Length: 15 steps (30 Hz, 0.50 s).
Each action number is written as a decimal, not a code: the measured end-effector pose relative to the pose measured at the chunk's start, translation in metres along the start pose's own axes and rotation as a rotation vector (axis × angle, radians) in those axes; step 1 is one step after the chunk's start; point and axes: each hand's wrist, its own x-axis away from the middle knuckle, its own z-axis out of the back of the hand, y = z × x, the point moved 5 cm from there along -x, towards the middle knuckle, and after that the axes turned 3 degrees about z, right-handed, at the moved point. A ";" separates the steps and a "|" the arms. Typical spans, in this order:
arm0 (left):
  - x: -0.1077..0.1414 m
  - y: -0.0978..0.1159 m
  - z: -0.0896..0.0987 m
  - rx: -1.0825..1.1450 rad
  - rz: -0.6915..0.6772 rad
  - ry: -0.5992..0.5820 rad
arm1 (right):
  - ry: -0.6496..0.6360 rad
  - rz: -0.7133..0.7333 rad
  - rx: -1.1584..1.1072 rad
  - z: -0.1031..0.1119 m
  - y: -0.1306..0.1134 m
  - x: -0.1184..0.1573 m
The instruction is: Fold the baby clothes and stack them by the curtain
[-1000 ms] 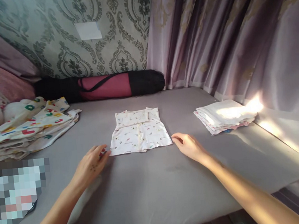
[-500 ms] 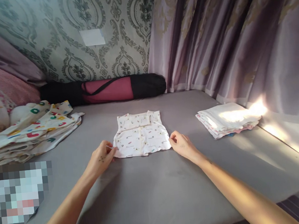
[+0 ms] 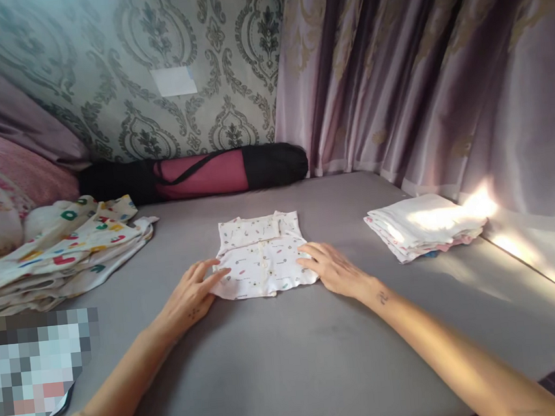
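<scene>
A small white baby shirt (image 3: 263, 262) with tiny printed figures lies flat on the grey sheet, its sleeves folded across the top. My left hand (image 3: 197, 289) rests at its lower left edge, thumb and fingers apart over the fabric. At the opposite side, my right hand (image 3: 330, 267) has its fingers spread on the shirt's right edge. Neither hand grips the cloth.
A stack of folded white cloths (image 3: 423, 223) sits to the right in a patch of sunlight. Loose patterned clothes (image 3: 65, 248) are piled on the left. A long black and maroon bag (image 3: 200, 174) lies along the wall, and curtains (image 3: 421, 70) hang at right.
Both hands have let go of the shirt's lower corners. Their fingers have opened and moved inward onto the cloth. The shirt stays in place, and the view has tilted up slightly.
</scene>
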 end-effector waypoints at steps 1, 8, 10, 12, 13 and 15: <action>-0.002 0.001 0.000 0.005 -0.058 -0.044 | -0.025 0.037 -0.028 -0.002 0.000 -0.002; -0.004 0.004 0.004 0.196 -0.130 -0.232 | -0.143 0.010 -0.284 0.003 0.007 -0.004; -0.006 0.005 0.008 0.233 -0.119 -0.233 | -0.119 -0.003 -0.312 0.011 0.007 -0.005; -0.007 0.007 0.014 0.242 -0.112 -0.244 | -0.109 -0.017 -0.319 0.018 0.008 -0.004; -0.007 0.008 0.018 0.241 -0.105 -0.250 | -0.113 -0.038 -0.316 0.020 0.008 -0.003; -0.005 0.011 0.025 0.239 -0.096 -0.256 | -0.133 -0.079 -0.306 0.024 0.008 0.003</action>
